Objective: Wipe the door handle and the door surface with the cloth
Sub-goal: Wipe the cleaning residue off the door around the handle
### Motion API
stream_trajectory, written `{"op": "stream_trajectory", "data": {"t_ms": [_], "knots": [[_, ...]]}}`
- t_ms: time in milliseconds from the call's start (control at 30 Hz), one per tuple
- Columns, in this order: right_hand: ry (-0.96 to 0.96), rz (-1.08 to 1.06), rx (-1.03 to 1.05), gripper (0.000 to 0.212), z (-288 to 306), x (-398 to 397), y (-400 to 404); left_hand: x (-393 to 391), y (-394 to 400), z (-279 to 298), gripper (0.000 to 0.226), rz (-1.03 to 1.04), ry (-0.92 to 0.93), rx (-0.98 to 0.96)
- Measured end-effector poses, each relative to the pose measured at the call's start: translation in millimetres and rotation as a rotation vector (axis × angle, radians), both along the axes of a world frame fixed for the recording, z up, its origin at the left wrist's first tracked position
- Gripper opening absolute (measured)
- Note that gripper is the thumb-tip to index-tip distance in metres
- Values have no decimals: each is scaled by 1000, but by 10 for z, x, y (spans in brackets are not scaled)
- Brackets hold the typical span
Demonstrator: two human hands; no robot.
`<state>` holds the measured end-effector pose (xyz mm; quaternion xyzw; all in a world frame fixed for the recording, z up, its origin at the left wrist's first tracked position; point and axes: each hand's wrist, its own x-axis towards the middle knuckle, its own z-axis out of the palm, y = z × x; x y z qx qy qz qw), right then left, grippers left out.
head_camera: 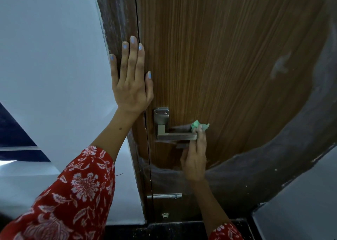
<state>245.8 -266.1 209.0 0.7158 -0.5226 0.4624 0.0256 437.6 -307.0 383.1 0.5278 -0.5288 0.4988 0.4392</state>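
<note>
A brown wood-grain door (228,61) fills the middle and right of the view. Its square metal lever handle (175,136) sticks out to the right from a plate (161,116). My right hand (194,159) reaches up from below and holds a small crumpled green cloth (199,126) against the free end of the lever. My left hand (130,77) lies flat, fingers together, across the door's left edge and the dark frame, above the handle. It holds nothing.
A white wall (51,57) stands left of the dark door frame (116,20). A metal slide bolt (164,196) sits low on the door, with a small knob (165,215) under it. The lower door looks grey and dusty. Dark floor (164,230) runs along the bottom.
</note>
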Motion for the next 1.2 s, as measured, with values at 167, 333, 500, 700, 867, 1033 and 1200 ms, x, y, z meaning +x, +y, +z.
{"op": "stream_trajectory", "data": {"t_ms": [167, 333, 500, 700, 867, 1033, 1200], "knots": [[166, -26, 15, 67, -48, 37, 43, -1, 5, 1, 54, 3, 2, 0], [62, -56, 116, 76, -25, 33, 26, -4, 0, 14, 52, 10, -7, -11], [294, 74, 110, 71, -142, 43, 95, 1, -8, -4, 52, 0, -9, -8], [198, 31, 114, 72, -35, 142, 64, 6, -33, -2, 52, -12, -11, -16], [400, 57, 66, 73, -95, 151, 113, 14, -27, -4, 52, -21, -1, -18], [254, 7, 90, 68, -17, 277, 111, -3, -14, 11, 51, -27, -5, -14], [350, 66, 159, 75, -47, 323, 215, -12, 28, 25, 50, -36, 4, 4]]}}
